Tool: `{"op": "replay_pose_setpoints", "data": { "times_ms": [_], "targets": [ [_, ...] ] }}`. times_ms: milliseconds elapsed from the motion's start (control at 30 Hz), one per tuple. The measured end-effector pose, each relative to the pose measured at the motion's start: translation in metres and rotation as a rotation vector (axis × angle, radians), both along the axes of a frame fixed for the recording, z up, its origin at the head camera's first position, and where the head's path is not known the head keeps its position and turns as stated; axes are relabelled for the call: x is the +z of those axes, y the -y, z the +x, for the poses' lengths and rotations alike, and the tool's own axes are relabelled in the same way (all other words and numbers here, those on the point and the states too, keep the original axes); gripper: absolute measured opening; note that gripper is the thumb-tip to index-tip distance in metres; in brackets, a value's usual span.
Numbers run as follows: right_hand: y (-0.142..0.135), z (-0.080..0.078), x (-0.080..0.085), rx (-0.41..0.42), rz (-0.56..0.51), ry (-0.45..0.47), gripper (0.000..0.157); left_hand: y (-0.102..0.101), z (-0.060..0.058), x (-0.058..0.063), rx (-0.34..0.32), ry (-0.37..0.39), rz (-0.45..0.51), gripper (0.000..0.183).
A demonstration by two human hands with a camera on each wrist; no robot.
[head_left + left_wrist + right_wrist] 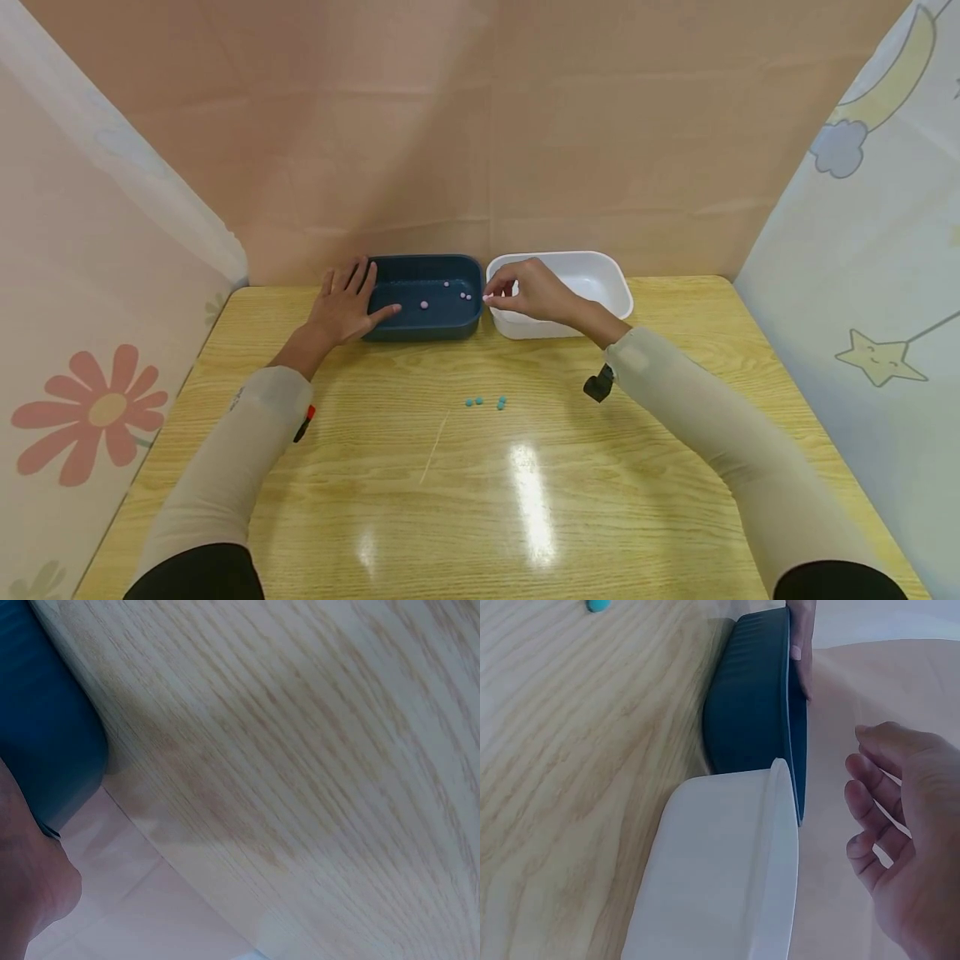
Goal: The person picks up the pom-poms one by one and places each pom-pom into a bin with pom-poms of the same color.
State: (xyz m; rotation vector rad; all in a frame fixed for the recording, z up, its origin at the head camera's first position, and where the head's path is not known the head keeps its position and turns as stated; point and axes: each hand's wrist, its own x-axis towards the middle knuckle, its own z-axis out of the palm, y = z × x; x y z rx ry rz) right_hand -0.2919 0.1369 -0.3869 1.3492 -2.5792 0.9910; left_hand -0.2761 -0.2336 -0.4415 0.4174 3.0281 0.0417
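Observation:
In the head view my left hand (343,304) rests with spread fingers on the left end of a dark blue bin (420,332). Inside that bin lie several small pink balls (424,305). Between thumb and fingertips, my right hand (536,292) pinches another small pink ball (487,297), near the bin's right rim and over the left side of a white bin (600,287). The right wrist view shows the right hand (907,810) above the bins' rims, its fingers bent; the pinched ball cannot be made out there.
Several small teal balls (479,401) lie on the wooden table (420,500) in front of the bins. The two bins stand side by side against a tan backdrop (420,167). Patterned panels (862,267) flank the table left and right.

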Motion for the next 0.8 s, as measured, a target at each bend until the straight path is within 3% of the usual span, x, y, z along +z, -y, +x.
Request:
{"op": "replay_pose_setpoints", "data": {
  "times_ms": [800],
  "targets": [
    [0.037,-0.031,0.005,-0.194,0.078,0.073,0.016,0.0,0.002,0.001,0.003,0.008,-0.007,0.101]
  ]
}}
